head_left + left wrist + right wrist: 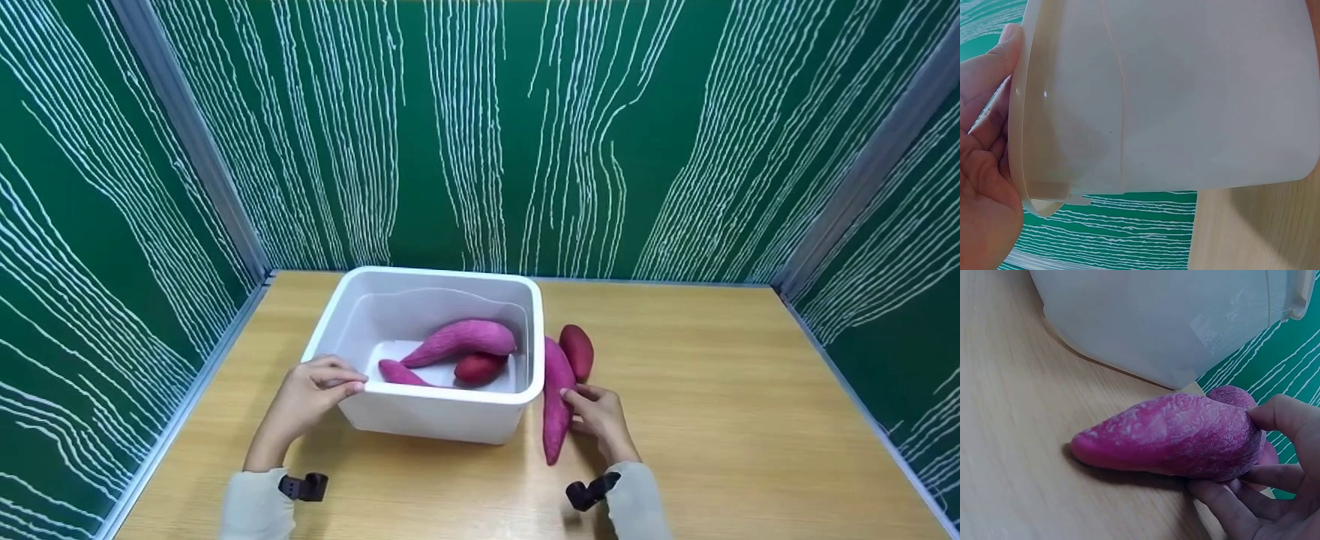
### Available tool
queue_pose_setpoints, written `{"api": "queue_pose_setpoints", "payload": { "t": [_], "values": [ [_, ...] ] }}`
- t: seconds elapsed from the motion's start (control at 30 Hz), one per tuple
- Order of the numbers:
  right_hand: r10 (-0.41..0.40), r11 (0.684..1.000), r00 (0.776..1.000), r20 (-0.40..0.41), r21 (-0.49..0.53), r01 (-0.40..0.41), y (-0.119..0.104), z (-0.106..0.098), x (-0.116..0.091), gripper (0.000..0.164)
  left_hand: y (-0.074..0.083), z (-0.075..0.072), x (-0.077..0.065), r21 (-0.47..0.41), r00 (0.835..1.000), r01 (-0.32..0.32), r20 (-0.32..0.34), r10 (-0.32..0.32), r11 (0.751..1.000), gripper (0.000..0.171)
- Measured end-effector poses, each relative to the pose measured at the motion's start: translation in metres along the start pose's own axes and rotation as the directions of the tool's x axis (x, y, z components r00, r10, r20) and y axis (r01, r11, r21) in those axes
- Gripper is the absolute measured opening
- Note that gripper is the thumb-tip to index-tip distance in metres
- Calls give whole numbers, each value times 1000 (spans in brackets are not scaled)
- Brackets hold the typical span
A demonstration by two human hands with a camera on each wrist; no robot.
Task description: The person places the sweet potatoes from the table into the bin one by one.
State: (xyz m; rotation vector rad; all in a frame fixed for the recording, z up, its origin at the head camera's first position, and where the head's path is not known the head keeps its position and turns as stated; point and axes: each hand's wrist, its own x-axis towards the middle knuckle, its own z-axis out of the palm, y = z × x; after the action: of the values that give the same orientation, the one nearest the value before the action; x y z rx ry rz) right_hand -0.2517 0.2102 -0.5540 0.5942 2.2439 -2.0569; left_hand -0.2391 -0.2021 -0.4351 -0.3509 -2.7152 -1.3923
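Observation:
A white plastic bin (442, 416) stands on the table, and my left hand (319, 390) pinches its rim at the near left corner. In the left wrist view the thumb and fingers (994, 67) lie against that rim. To the right of the bin lies a long pinkish-purple sweet potato (556, 409), its narrow end towards me. My right hand (600, 416) grips it from the right, thumb on top and fingers along its side, as the right wrist view shows of the sweet potato (1174, 436). A dark red sweet potato (577, 351) lies just beyond, against it.
Inside the bin are a large purple sweet potato (465, 339), a second purple one (401, 373) partly hidden by the front wall, and a dark red one (480, 368). Green panels (570, 150) with white wavy lines enclose the wooden table (712, 405) at the back and sides.

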Motion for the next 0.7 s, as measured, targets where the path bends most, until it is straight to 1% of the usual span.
{"api": "queue_pose_setpoints", "payload": {
  "t": [0.1,0.23,0.33,0.5,0.7],
  "values": [
    [5,1000,1000,-3,8,-5,0,0,0,53,0,0,0,2,1000,-8,-4,8,1000,10],
    [17,999,1000,12,48,-18,-1,0,-2,54,0,1,0,-6,999,-31,-12,31,999,12],
    [25,998,999,23,61,-26,-3,0,-2,54,1,1,0,-18,999,-36,-15,35,999,14],
    [28,999,1000,15,28,-28,-6,-1,-2,53,1,0,0,-10,1000,-16,-15,16,1000,14],
    [43,999,999,22,13,-44,-10,-4,-3,58,2,0,-1,-5,1000,-17,-10,17,1000,13]
  ]
}}
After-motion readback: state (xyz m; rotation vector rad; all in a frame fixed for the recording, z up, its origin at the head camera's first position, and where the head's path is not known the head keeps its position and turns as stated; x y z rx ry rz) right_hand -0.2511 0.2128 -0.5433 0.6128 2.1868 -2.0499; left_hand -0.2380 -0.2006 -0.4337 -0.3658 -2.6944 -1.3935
